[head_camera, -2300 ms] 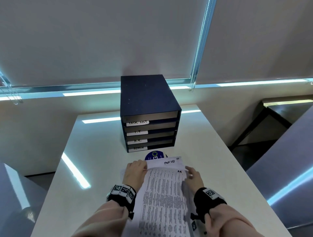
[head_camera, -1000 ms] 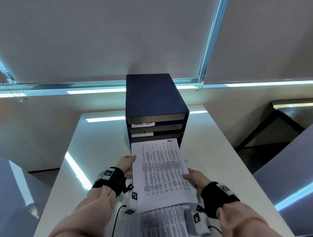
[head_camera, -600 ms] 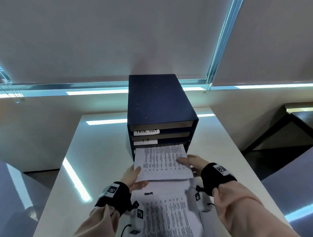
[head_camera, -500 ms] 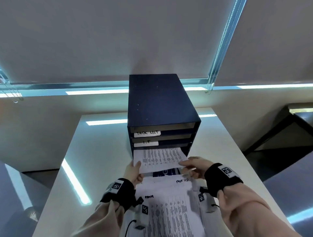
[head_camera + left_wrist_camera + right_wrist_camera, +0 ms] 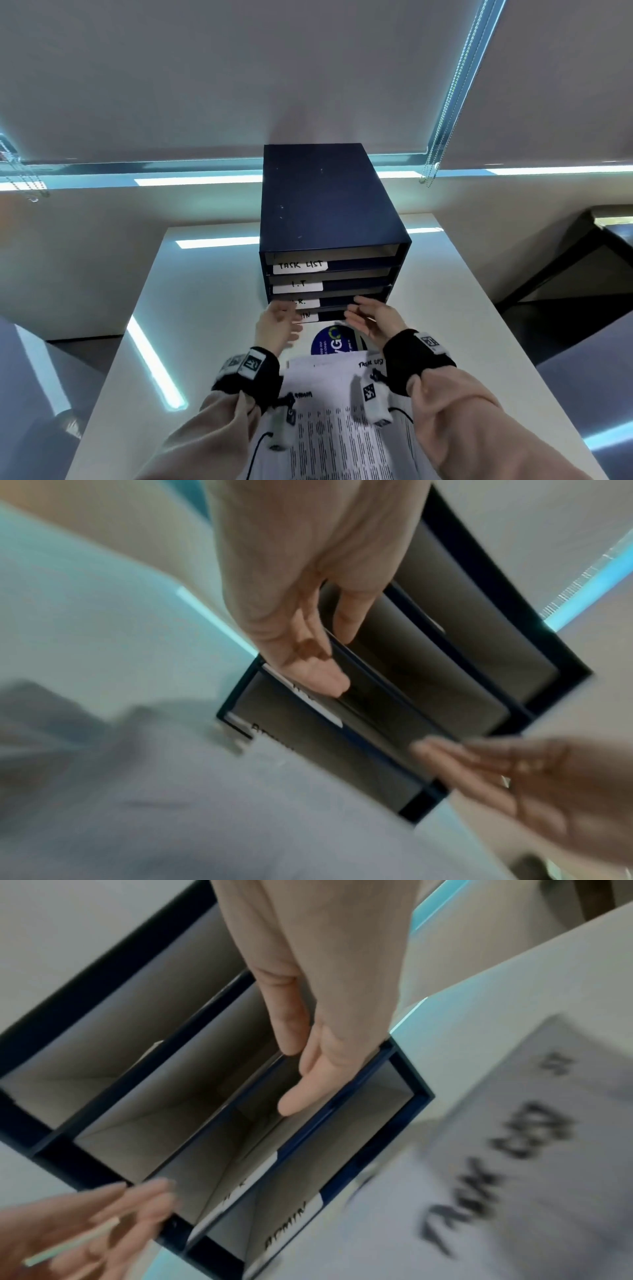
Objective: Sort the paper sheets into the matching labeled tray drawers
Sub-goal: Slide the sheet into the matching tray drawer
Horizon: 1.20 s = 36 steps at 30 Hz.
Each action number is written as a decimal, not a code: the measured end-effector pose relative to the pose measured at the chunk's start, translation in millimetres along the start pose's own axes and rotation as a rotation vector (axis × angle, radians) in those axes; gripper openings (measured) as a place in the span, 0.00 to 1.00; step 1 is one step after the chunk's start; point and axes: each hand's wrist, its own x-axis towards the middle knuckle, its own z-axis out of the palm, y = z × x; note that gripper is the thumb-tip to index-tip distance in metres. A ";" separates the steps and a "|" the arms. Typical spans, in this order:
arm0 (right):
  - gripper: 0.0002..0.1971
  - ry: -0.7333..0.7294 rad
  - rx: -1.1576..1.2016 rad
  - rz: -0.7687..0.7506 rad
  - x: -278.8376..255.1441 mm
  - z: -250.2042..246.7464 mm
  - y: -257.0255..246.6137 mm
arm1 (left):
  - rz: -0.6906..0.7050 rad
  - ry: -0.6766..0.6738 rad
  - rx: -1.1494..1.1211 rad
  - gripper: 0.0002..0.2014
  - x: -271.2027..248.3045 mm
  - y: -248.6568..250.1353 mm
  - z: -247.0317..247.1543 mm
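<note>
Navy drawer unit, left hand and right hand spread empty before it, paper sheets below

an office, by the look of it. dark navy four-tier desktop tray cabinet standing on a plain white rectangular desk, each tier fronted by a white handwritten paper label: "task list", "i.t", one partly hidden ending in "r.", and "admin" in the right wrist view. printed white paper sheets stacked at the near edge, headed by hand with matching words. pale grey roller blinds drawn over a wide window, beaded metal pull chains hanging. dark-framed second desk off to the right.
</note>
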 end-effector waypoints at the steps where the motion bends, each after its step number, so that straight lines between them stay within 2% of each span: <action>1: 0.13 0.002 -0.021 -0.022 -9.5 -8.4 2.9 | 0.116 -0.006 0.154 0.06 -12.2 -5.7 -1.6; 3: 0.10 0.032 -0.079 -0.069 -29.2 -26.5 13.1 | 0.326 -0.064 0.487 0.05 -36.0 -20.7 -5.5; 5: 0.08 0.083 -0.232 -0.110 -47.3 -47.1 29.3 | 0.472 -0.169 0.823 0.08 -57.4 -38.9 -10.5; 7: 0.06 0.167 -0.481 -0.163 -62.4 -69.9 51.0 | 0.584 -0.229 1.098 0.16 -71.3 -59.0 -15.3; 10: 0.06 0.241 -0.894 -0.202 -82.7 -94.6 85.2 | 0.591 -0.225 1.316 0.30 -75.6 -86.5 -21.2; 13: 0.17 0.205 -0.999 -0.166 -96.7 -101.7 110.7 | 0.572 -0.156 1.303 0.29 -82.0 -89.6 -22.2; 15: 0.21 0.201 -1.006 -0.169 -101.7 -101.6 113.2 | 0.620 -0.118 1.250 0.25 -87.9 -88.5 -19.1; 16: 0.21 0.195 -0.988 -0.152 -103.1 -102.1 111.8 | 0.612 -0.137 1.184 0.20 -91.7 -85.7 -17.3; 18: 0.24 0.206 -0.938 -0.125 -105.6 -102.9 104.9 | 0.519 -0.192 1.000 0.08 -97.9 -77.4 -16.0; 20: 0.29 0.228 -0.887 -0.139 -99.4 -108.0 100.0 | 0.383 -0.252 0.694 0.02 -103.3 -60.8 -19.7; 21: 0.30 0.222 -0.851 -0.131 -99.6 -109.7 98.0 | 0.326 -0.311 0.514 0.02 -107.3 -51.2 -22.9; 22: 0.26 0.187 -0.780 -0.139 -103.6 -109.4 95.0 | 0.279 -0.370 0.358 0.04 -110.7 -41.5 -26.3; 24: 0.10 0.060 -0.600 -0.105 -113.9 -106.7 89.9 | 0.171 -0.404 0.108 0.10 -111.8 -26.2 -33.9; 25: 0.09 -0.020 -0.530 -0.075 -116.0 -107.9 89.1 | 0.094 -0.400 -0.013 0.13 -108.8 -22.5 -37.4; 27: 0.22 -0.065 -0.426 -0.047 -111.6 -114.7 89.6 | -0.070 -0.411 -0.232 0.18 -101.7 -20.1 -43.0; 28: 0.25 -0.068 -0.395 -0.055 -112.1 -115.6 88.5 | -0.137 -0.419 -0.304 0.19 -99.8 -19.9 -44.9; 29: 0.26 -0.057 -0.358 -0.049 -110.5 -117.8 88.8 | -0.188 -0.423 -0.361 0.21 -99.0 -20.3 -45.7; 32: 0.20 -0.109 -0.309 -0.059 -119.2 -115.2 86.7 | -0.268 -0.403 -0.456 0.22 -103.2 -18.4 -44.1; 35: 0.25 -0.125 -0.268 -0.057 -122.4 -111.7 84.9 | -0.290 -0.391 -0.486 0.23 -104.2 -20.4 -43.1; 36: 0.24 -0.113 -0.245 -0.070 -120.1 -112.6 85.9 | -0.291 -0.385 -0.482 0.23 -104.4 -20.1 -43.1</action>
